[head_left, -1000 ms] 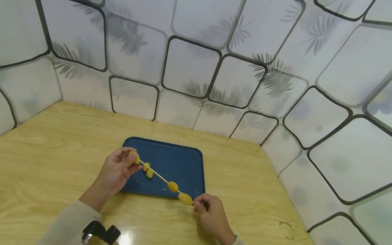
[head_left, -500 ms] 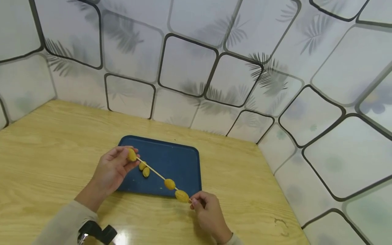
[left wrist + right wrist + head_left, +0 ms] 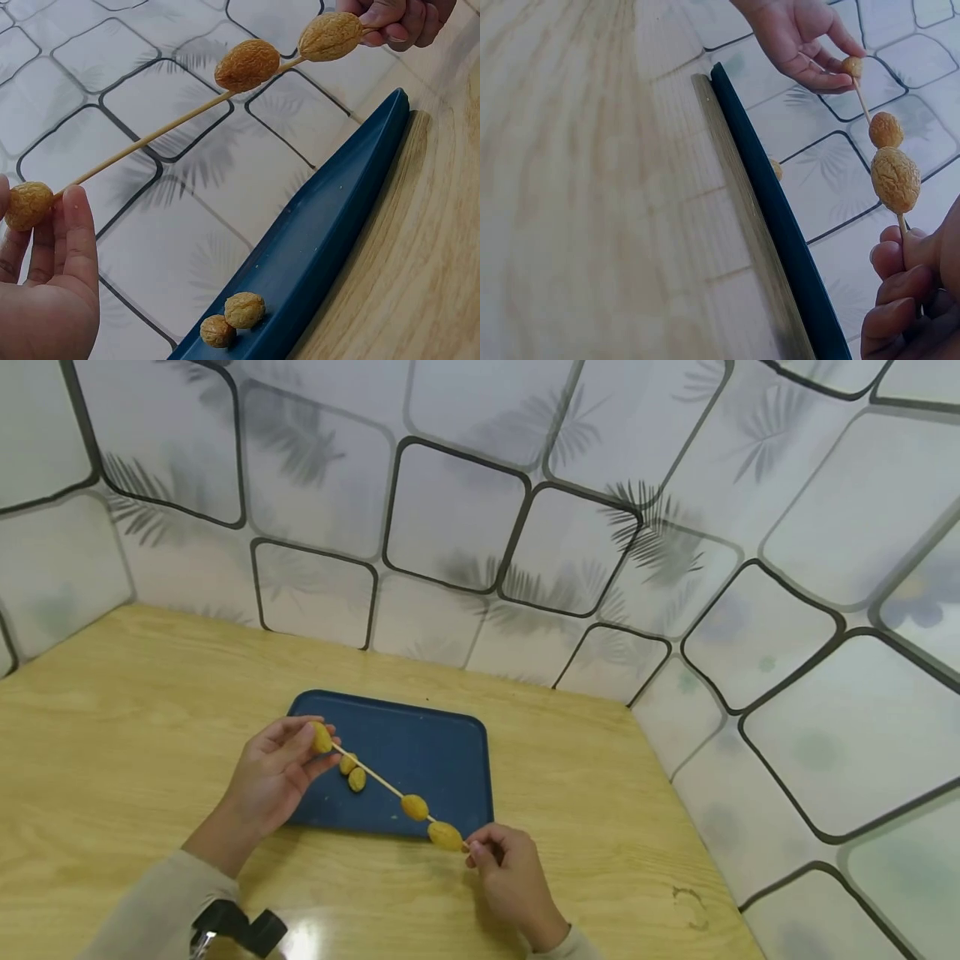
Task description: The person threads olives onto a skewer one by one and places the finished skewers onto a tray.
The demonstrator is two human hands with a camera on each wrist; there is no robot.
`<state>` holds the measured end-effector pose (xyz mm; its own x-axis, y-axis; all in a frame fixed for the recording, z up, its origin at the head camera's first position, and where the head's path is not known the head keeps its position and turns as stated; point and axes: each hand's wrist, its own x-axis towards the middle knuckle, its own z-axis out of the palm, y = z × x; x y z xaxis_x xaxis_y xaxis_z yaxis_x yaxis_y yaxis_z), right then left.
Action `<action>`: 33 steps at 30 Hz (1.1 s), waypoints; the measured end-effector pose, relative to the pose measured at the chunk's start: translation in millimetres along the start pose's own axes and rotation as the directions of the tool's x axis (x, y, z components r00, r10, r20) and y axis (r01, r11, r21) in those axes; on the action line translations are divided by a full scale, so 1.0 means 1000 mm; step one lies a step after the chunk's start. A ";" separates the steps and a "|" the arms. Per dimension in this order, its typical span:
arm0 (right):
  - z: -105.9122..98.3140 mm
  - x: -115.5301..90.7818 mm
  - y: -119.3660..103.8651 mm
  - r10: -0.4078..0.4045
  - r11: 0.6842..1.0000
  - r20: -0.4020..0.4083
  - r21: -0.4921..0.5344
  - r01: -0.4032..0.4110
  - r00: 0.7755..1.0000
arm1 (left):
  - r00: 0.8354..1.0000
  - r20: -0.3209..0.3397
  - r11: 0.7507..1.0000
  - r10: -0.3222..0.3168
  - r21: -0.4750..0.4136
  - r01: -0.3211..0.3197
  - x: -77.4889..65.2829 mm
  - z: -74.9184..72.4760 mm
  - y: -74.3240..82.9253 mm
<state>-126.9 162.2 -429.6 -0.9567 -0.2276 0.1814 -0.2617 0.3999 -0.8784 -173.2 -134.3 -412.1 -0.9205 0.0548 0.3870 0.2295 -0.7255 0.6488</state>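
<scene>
Skewer [image 3: 377, 777] slants above the tray [image 3: 442, 764] in the head view, the left hand [image 3: 272, 772] pinching its end ball [image 3: 322, 738] by the left edge, the right hand [image 3: 513, 878] gripping its other tip off the near right corner, the table [image 3: 592, 785] stretching away to the right. In the left wrist view, two loose balls [image 3: 244, 310] touch on the tray well below the raised skewer. The right wrist view shows a gap between two skewered balls [image 3: 895, 180] and the tray's edge.
</scene>
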 end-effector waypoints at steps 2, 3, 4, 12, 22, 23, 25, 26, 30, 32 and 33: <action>0.001 0.000 0.000 0.007 1.000 -0.002 0.002 -0.007 1.000 | 1.000 0.000 1.000 -0.004 0.002 0.004 0.000 0.000 0.000; 0.001 0.000 0.000 0.010 1.000 -0.006 -0.003 -0.010 1.000 | 1.000 0.002 1.000 -0.006 -0.001 0.006 0.001 0.000 0.000; 0.001 0.000 0.000 0.016 1.000 -0.005 -0.007 -0.016 1.000 | 1.000 0.000 1.000 -0.007 -0.003 0.007 0.000 0.000 0.000; 0.001 -0.001 0.001 0.014 0.999 0.008 -0.031 -0.014 1.000 | 1.000 -0.015 1.000 -0.005 -0.010 0.005 -0.001 0.001 0.000; 0.001 -0.002 0.001 0.025 1.000 0.025 0.005 -0.025 0.999 | 1.000 -0.014 1.000 -0.016 0.001 0.016 -0.001 0.002 -0.002; 0.001 -0.002 0.001 0.026 1.000 0.027 0.008 -0.026 0.999 | 1.000 -0.016 1.000 -0.019 -0.002 0.019 -0.001 0.003 -0.002; 0.002 -0.002 0.002 0.026 1.000 0.027 0.009 -0.026 0.999 | 1.000 -0.018 1.000 -0.025 -0.012 0.025 -0.001 0.003 -0.002; 0.002 -0.002 0.002 0.027 1.000 0.025 0.008 -0.027 0.999 | 0.999 -0.017 1.000 -0.027 -0.013 0.027 -0.001 0.003 -0.002; 0.001 0.000 0.002 0.021 1.000 0.015 0.000 -0.021 1.000 | 0.999 -0.018 0.999 -0.031 -0.020 0.031 0.000 0.004 -0.003; 0.001 0.000 0.001 0.025 1.000 0.012 -0.001 -0.025 1.000 | 0.999 -0.017 0.999 -0.033 -0.022 0.032 0.000 0.004 -0.004; 0.001 -0.001 0.001 0.027 1.000 0.011 -0.001 -0.027 1.000 | 0.999 -0.016 0.999 -0.034 -0.024 0.033 0.000 0.003 -0.004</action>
<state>-126.5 161.8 -431.4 -0.9620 -0.2263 0.1529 -0.2360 0.4065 -0.8826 -173.2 -129.0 -412.6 -0.9326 0.0681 0.3543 0.1911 -0.7398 0.6451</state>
